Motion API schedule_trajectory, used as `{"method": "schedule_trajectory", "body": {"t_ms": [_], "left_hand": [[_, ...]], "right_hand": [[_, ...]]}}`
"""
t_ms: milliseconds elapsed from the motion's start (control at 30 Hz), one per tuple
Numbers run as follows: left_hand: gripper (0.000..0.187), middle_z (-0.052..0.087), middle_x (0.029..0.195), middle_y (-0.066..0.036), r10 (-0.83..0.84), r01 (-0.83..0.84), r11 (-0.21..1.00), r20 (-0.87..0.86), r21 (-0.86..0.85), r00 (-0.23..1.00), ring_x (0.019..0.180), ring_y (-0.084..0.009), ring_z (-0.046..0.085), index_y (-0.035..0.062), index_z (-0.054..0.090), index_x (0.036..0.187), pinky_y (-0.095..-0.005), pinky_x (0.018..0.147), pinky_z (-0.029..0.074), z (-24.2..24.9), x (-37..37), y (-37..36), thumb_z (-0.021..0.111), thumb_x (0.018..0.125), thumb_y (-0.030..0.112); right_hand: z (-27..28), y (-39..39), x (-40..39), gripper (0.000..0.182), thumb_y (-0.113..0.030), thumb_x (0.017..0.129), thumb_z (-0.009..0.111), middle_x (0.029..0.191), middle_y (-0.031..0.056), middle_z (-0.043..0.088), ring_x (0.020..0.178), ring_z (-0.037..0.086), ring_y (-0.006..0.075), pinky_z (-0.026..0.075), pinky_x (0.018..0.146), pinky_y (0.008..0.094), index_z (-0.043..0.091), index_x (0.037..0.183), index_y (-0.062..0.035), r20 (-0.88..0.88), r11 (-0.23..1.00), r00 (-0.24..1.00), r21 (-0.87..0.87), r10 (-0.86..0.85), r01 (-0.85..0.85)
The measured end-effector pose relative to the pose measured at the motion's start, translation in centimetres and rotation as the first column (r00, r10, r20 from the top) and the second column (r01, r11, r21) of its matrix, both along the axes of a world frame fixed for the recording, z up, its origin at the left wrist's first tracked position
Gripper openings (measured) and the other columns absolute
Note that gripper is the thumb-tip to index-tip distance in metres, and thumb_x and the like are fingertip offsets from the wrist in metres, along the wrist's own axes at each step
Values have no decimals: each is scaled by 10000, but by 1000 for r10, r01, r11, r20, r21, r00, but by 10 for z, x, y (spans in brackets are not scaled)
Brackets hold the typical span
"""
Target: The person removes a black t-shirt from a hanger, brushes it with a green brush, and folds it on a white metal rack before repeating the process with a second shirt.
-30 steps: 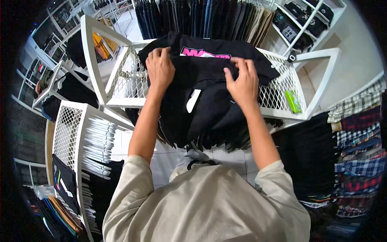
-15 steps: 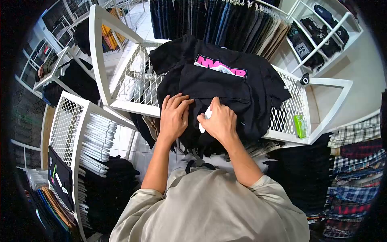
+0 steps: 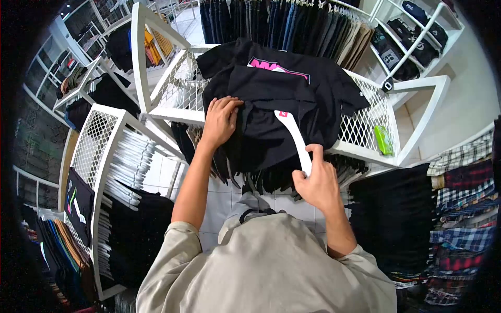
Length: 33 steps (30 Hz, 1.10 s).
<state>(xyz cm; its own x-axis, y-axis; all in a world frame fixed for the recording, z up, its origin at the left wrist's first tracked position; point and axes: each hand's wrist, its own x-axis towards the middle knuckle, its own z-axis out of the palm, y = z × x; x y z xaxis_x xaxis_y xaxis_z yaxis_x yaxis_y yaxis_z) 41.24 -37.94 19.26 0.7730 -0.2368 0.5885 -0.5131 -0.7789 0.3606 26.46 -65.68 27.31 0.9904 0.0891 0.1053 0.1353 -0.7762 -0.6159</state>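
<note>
Head view, white mesh rack (image 3: 365,130), left hand (image 3: 220,121) flat on black shirt (image 3: 271,109), right hand (image 3: 315,180) fingers gripping white hanger (image 3: 292,133)

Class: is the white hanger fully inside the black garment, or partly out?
Partly out: the white hanger sticks from the black garment, its end in the right hand.

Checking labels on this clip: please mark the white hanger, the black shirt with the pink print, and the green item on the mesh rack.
white hanger (image 3: 292,131): head view, on its arm.
black shirt (image 3: 271,99): head view, on folded fabric below the pink print.
green item (image 3: 383,140): head view, on its middle.
</note>
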Motion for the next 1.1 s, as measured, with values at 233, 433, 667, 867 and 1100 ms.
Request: {"method": "schedule_trajectory", "body": {"t_ms": [233, 433, 667, 867, 1100], "left_hand": [[243, 687, 1016, -130, 281, -248, 867, 11, -433, 960, 953, -249, 663, 13, 662, 1147, -372, 864, 518, 5, -62, -29, 668, 953, 159], [373, 718, 788, -130, -45, -353, 711, -540, -608, 840, 714, -193, 685, -33, 688, 1030, -336, 673, 522, -18, -113, -101, 680, 954, 332], [225, 717, 856, -106, -162, -276, 661, -493, -697, 855, 777, -127, 667, -30, 649, 1051, -295, 717, 520, -46, -115, -73, 623, 992, 185], [205, 698, 888, -51, 52, -360, 656, -436, -663, 898, 785, -132, 637, 22, 636, 1107, -280, 722, 497, -22, -191, 44, 576, 1039, 206], [310, 600, 1305, -57, 302, -514, 765, -488, -389, 819, 1331, -239, 481, 126, 609, 1267, -566, 1223, -43, -14, -289, 165, 530, 1050, 333]], "right_hand": [[-64, -22, -27, 518, -278, 1004, 617, 766, 142, 698, 656, 694, 229, 515, 608, 353, 475, 1420, -4, -50, 940, 994, 334, 95, -73], [-118, 5, -25, 513, -158, 992, 635, 824, 82, 659, 679, 616, 111, 491, 628, 285, 454, 1447, -3, -70, 737, 954, 652, 291, -177], [-91, -1, -20, 392, -122, 953, 679, 947, 95, 659, 672, 604, 123, 503, 621, 279, 612, 1328, -30, 88, 897, 989, 419, 116, -142], [-56, 30, -8, 282, -95, 954, 651, 1155, 119, 598, 1006, 604, 252, 509, 849, 373, 681, 1228, -31, 590, 975, 803, 116, 85, -188], [-42, 113, -2, 344, -219, 1051, 500, 1264, 163, 621, 1181, 544, 318, 412, 1020, 419, 639, 1323, -61, 297, 850, 844, 154, 447, -504]]}}
